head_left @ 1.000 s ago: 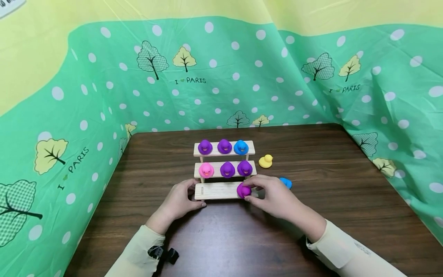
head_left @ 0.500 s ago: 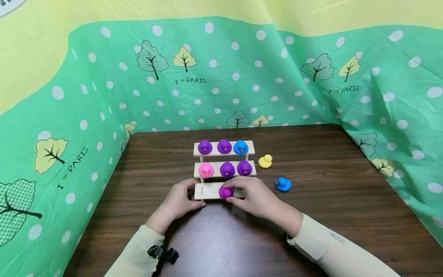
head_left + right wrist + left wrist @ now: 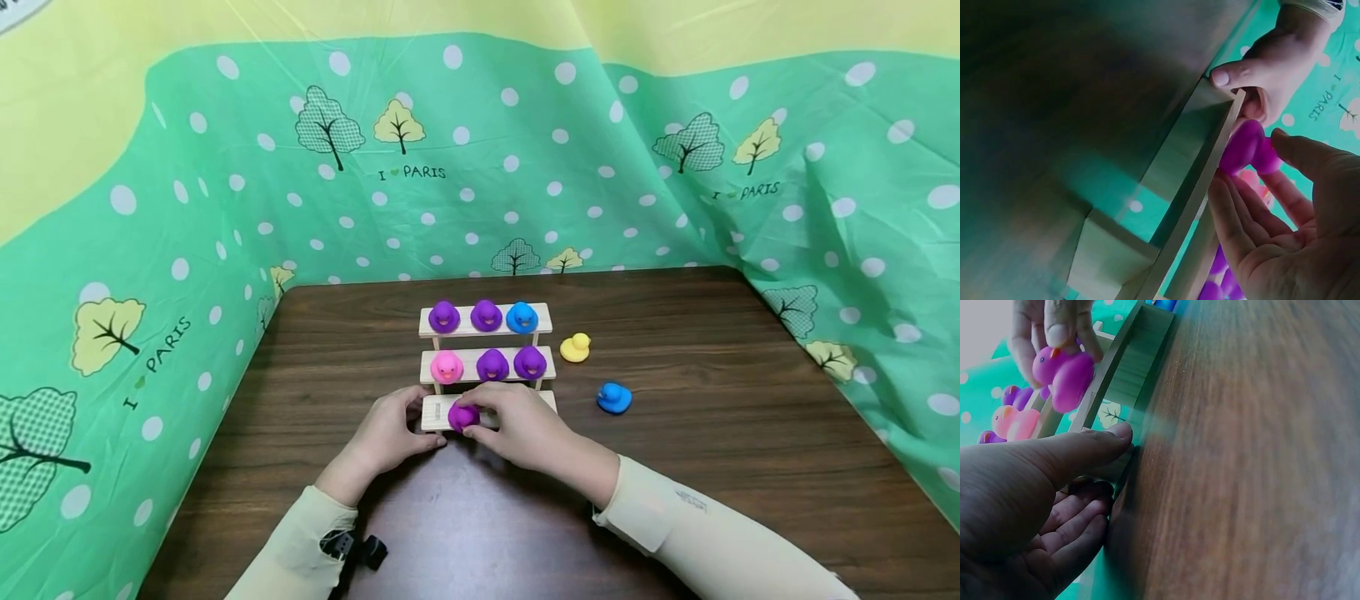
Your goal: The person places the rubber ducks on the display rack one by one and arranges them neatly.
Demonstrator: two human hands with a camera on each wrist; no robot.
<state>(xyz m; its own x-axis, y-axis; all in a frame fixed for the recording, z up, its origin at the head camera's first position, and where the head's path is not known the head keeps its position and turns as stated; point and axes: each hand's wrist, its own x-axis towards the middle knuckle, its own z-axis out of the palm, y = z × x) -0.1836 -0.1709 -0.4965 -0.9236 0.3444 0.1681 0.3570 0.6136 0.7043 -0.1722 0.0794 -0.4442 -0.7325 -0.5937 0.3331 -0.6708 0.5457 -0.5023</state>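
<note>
A three-tier wooden stand [image 3: 487, 360] holds small rubber ducks. My right hand [image 3: 525, 429] pinches a purple rubber duck [image 3: 461, 417] at the left part of the bottom tier; in the right wrist view the duck [image 3: 1244, 150] sits at the board's edge between thumb and fingers. My left hand [image 3: 386, 437] grips the stand's lower left end, and the left wrist view has its thumb [image 3: 1100, 440] in front of the end support. On the middle tier are a pink duck [image 3: 447, 367] and two purple ones [image 3: 492, 367]. Two purple ducks and a blue duck [image 3: 522, 317] occupy the top tier.
A yellow duck [image 3: 576, 347] and another blue duck [image 3: 615, 398] are on the dark wooden table [image 3: 712, 433], right of the stand. Green dotted cloth [image 3: 465, 217] encloses the back and both sides.
My right hand has moved left along the bottom tier with the purple duck, from the right end toward the left. The blue duck on the table has come into full view. My left hand stays put.
</note>
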